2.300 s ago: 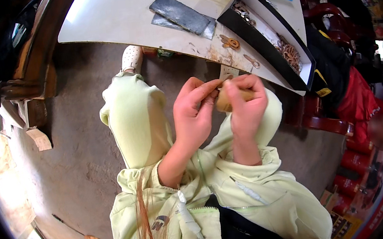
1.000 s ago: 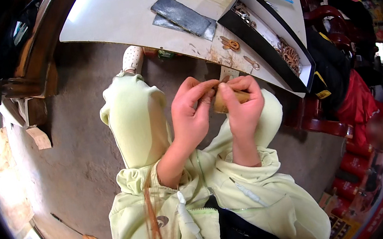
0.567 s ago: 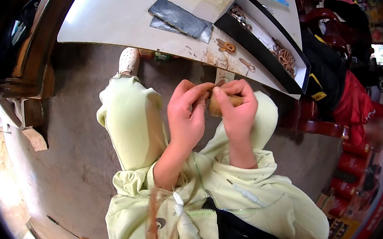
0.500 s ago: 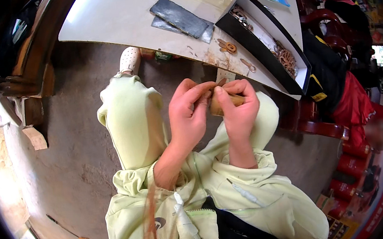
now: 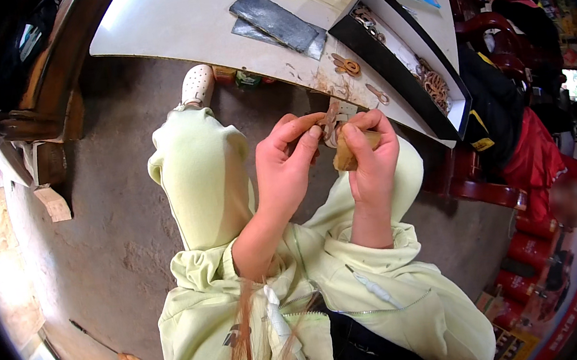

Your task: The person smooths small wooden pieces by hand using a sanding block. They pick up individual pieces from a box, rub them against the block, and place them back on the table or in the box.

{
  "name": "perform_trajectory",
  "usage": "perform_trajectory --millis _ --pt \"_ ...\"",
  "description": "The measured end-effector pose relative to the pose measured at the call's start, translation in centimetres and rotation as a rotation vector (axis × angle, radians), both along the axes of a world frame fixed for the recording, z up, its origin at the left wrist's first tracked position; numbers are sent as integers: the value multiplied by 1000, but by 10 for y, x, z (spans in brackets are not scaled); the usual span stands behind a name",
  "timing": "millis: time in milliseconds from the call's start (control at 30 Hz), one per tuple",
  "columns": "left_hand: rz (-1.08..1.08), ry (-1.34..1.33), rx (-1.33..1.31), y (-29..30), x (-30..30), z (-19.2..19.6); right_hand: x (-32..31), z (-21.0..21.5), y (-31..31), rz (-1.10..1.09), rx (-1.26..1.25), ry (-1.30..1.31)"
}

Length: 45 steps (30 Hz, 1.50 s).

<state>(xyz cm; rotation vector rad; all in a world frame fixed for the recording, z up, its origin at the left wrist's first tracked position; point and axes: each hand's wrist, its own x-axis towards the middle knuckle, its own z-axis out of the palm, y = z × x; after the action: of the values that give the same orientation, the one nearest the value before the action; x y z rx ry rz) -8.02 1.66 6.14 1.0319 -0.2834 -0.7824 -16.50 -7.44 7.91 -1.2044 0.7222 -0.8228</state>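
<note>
Above my lap, close to the table's edge, my two hands work near each other. My left hand (image 5: 286,162) is closed, its thumb and fingers pinching a small flat reddish-brown piece with an opening in it (image 5: 331,120). A tan, folded-looking piece (image 5: 348,155) sits in my right hand (image 5: 371,153), gripped between thumb and curled fingers. Its material is unclear. The two held pieces are side by side; I cannot tell if they touch. Similar brown pieces, one ring-shaped with prongs (image 5: 346,65) and one slim (image 5: 377,94), lie on the table just beyond.
On the white table (image 5: 179,29) rests a long black open box (image 5: 389,62) with several brown pieces inside. Dark grey sheets (image 5: 274,21) lie to its left, with brown dust near the edge. Dark red wooden furniture (image 5: 478,187) stands at the right.
The reddish-brown piece is now more exposed between my hands. My right hand has shifted slightly right, widening the gap between the hands.
</note>
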Motion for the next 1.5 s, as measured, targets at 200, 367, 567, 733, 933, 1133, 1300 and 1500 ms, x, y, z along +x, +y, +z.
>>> perform_trajectory --millis 200,367,567,733,933,1133,1300,1500 --pt "23 -81 25 -1 -2 -2 5 2 5 -21 -64 37" --pt "21 -138 23 -3 -4 -7 5 -3 4 -41 -110 69" --pt "22 -194 42 -3 -5 -3 7 -3 3 -101 -152 50" --pt "43 -265 61 -5 -6 -8 8 -1 3 -102 -123 38" --pt "79 -445 147 -5 -7 2 6 -2 3 -164 -146 111" --pt "125 -463 155 -3 -2 -3 8 -9 3 -26 -280 180" --pt "47 -496 168 -2 -4 -3 4 0 -1 -74 -265 173" --pt "45 -524 139 -3 -4 -1 5 2 -2 -126 -237 173"
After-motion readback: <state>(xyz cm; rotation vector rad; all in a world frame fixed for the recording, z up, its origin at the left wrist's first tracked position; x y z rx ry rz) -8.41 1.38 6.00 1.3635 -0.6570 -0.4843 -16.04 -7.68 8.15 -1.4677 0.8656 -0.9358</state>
